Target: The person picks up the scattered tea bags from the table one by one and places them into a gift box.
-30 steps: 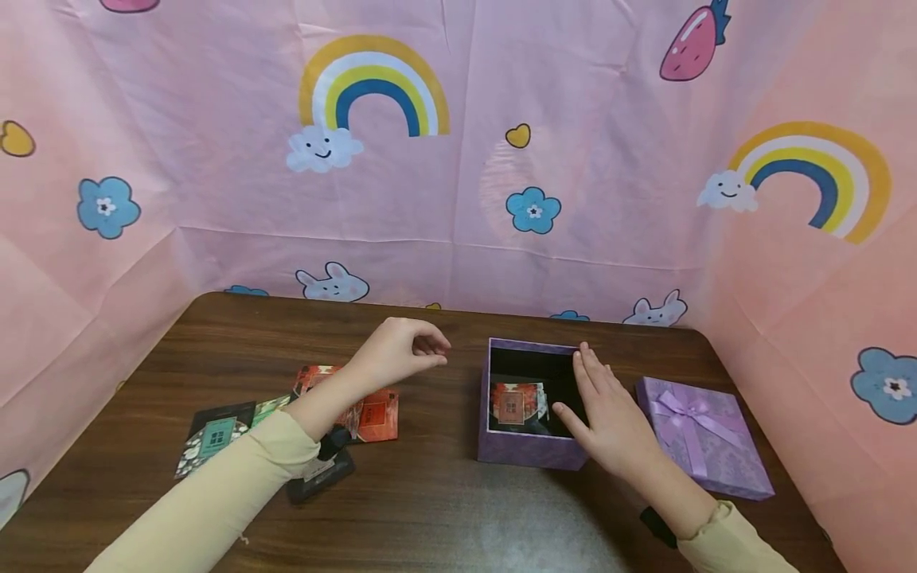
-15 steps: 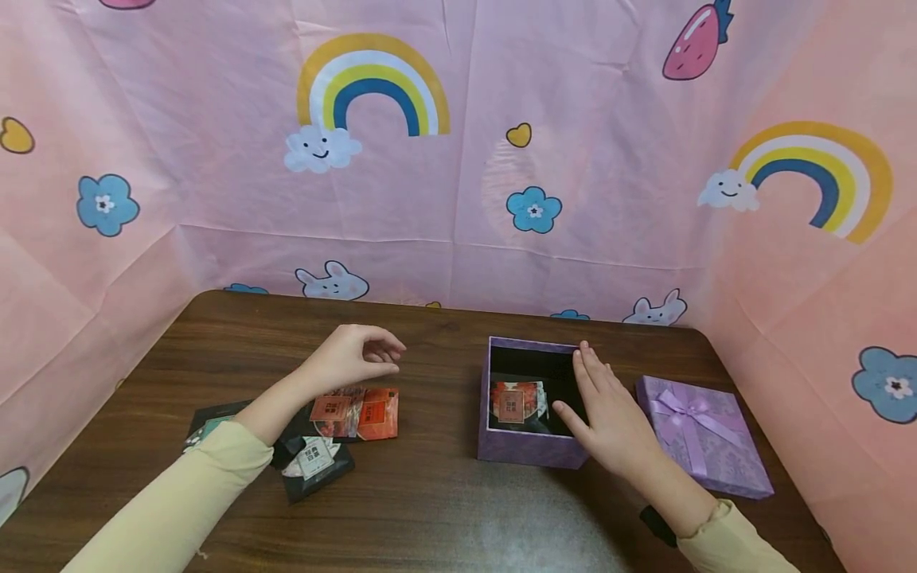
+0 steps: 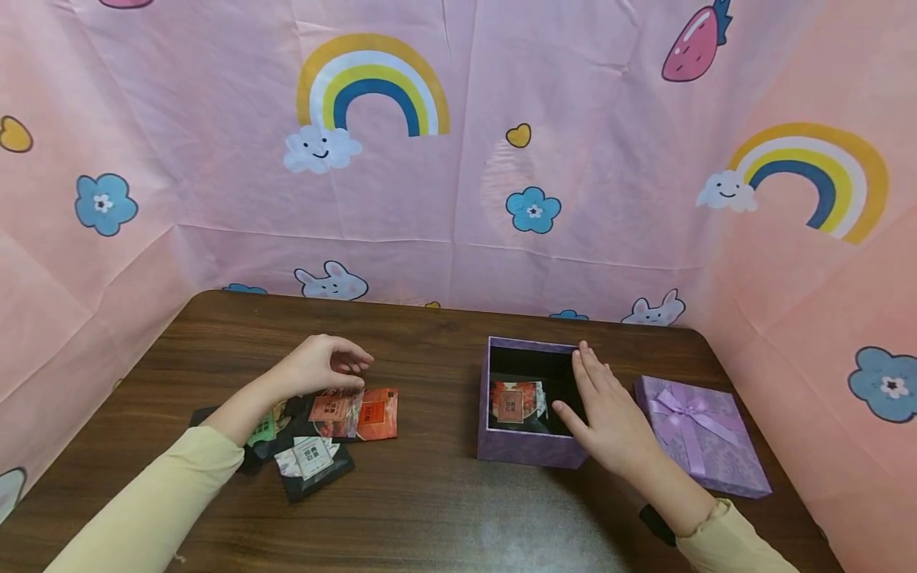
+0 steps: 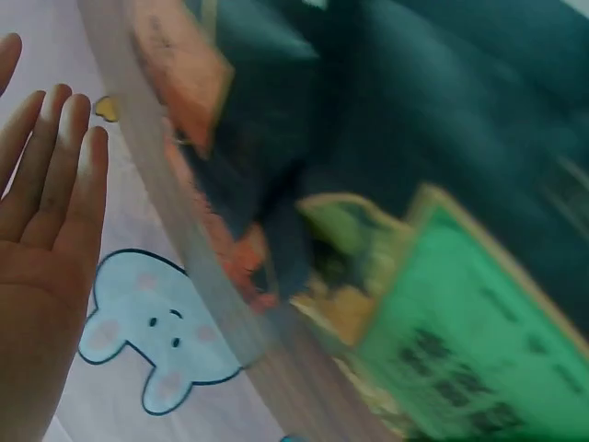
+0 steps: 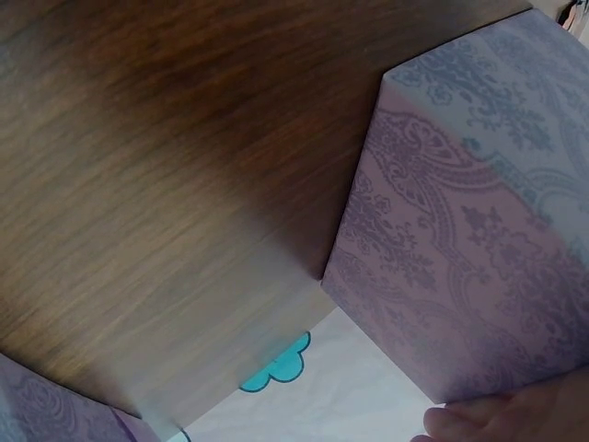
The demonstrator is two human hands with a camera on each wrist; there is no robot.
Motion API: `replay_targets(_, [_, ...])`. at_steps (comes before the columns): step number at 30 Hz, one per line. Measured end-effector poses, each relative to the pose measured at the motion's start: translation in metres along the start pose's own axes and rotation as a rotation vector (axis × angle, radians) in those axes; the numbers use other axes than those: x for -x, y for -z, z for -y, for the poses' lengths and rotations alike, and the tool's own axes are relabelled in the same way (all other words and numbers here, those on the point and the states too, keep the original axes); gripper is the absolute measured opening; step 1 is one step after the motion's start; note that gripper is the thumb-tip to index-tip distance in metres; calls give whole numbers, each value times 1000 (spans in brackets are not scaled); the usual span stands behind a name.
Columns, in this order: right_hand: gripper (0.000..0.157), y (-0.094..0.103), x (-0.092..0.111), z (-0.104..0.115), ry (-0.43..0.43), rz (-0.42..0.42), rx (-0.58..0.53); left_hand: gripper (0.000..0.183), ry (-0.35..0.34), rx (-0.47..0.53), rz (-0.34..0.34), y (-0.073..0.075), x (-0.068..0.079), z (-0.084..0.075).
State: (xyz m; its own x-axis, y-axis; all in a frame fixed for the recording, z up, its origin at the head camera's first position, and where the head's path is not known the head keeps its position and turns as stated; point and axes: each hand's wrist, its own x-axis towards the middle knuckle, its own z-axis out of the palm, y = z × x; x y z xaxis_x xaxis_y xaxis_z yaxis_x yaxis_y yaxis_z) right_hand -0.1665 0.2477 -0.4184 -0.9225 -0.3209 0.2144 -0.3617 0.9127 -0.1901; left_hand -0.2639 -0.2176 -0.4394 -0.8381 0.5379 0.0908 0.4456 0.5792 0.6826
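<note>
The left hand [image 3: 315, 368], left of centre in the frame, has its fingers loosely bent and holds nothing; whether its fingertips touch the packet below is hard to tell. The right hand [image 3: 609, 414], right of centre, grips nothing: its straight fingers rest along the right side of a purple box [image 3: 533, 450], the thumb slanting over the opening.

Just below the left hand lie a packet with an orange label [image 3: 332, 409] and a bright red-orange packet [image 3: 382, 418] that touch each other. Nearer the bottom of the frame is a dark packet with a white label [image 3: 313, 458]; a green-labelled packet [image 3: 263, 430] lies to its upper left, partly behind the wrist. Inside the box, at its left, sits a red-orange packet with a brownish label [image 3: 510, 406]. The purple lid [image 3: 731, 434], tied with a ribbon bow [image 3: 688, 410], lies on the bench [image 3: 444, 509] at the right. A pink printed cloth [image 3: 458, 183] fills the upper frame.
</note>
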Motion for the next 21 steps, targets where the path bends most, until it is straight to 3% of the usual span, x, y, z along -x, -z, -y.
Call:
replay_targets(10, [82,-1,0,-1,4,-4,5,44,-27,-51,96,-3,8,15])
replay_targets(21, [82,-2,0,-3,-2,1,6,61,-86,-131,136,-5,15,21])
